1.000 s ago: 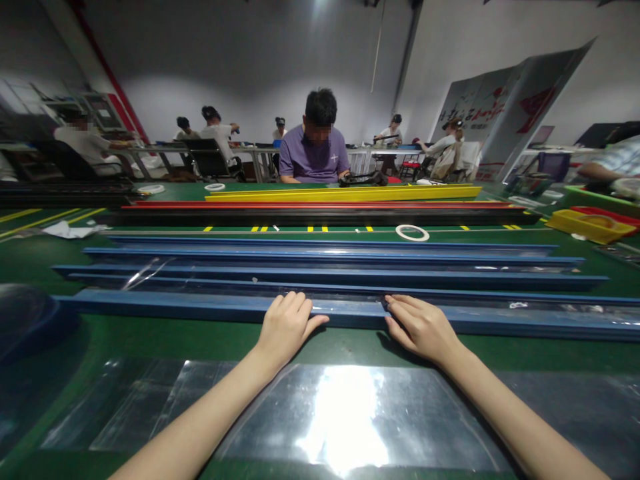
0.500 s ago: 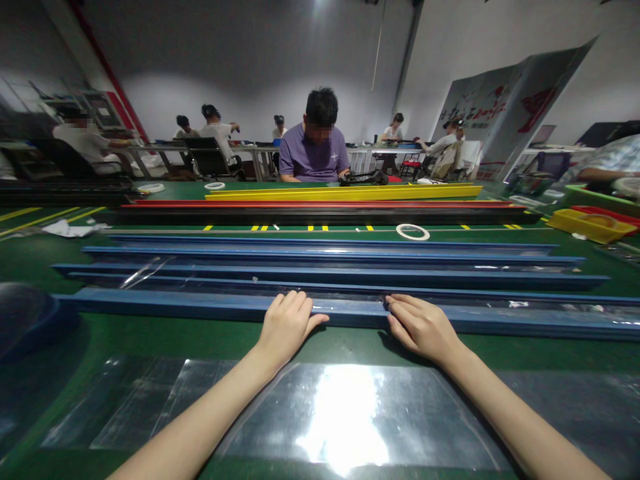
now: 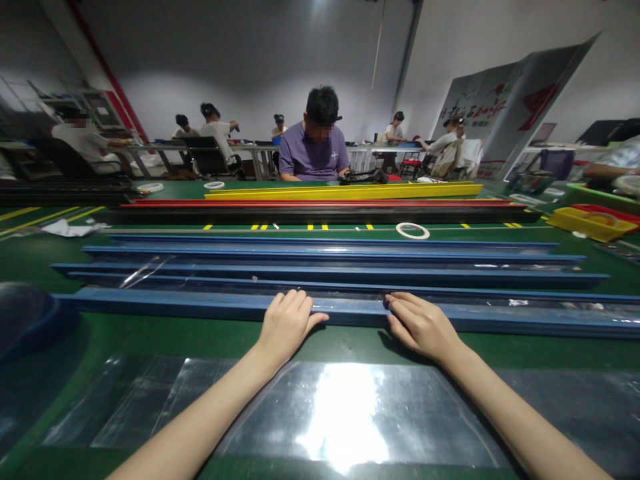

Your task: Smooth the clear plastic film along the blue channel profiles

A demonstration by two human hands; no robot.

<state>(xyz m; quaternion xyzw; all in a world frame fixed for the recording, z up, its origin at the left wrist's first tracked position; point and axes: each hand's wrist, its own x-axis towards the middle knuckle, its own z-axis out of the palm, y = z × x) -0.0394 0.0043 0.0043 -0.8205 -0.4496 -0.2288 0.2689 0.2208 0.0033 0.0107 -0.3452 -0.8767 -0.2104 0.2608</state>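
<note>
My left hand [image 3: 287, 327] lies over the near wall of the closest long blue channel strip [image 3: 190, 305]. Its fingers curl into the groove, while the thumb points right along the near side. To the right, my right hand [image 3: 425, 328] holds the same strip, fingers bent over its wall and thumb lower on the front face. The fingertips of both hands are partly hidden inside the channel. A clear plastic sheet [image 3: 415, 407] with a bright glare lies flat below my wrists.
More blue strips [image 3: 320, 272] run parallel behind. Beyond them are a black and red strip [image 3: 320, 215], a yellow strip [image 3: 345, 193] and a white tape ring [image 3: 413, 231]. Yellow bin [image 3: 590, 225] at right. A person in purple [image 3: 314, 153] sits opposite.
</note>
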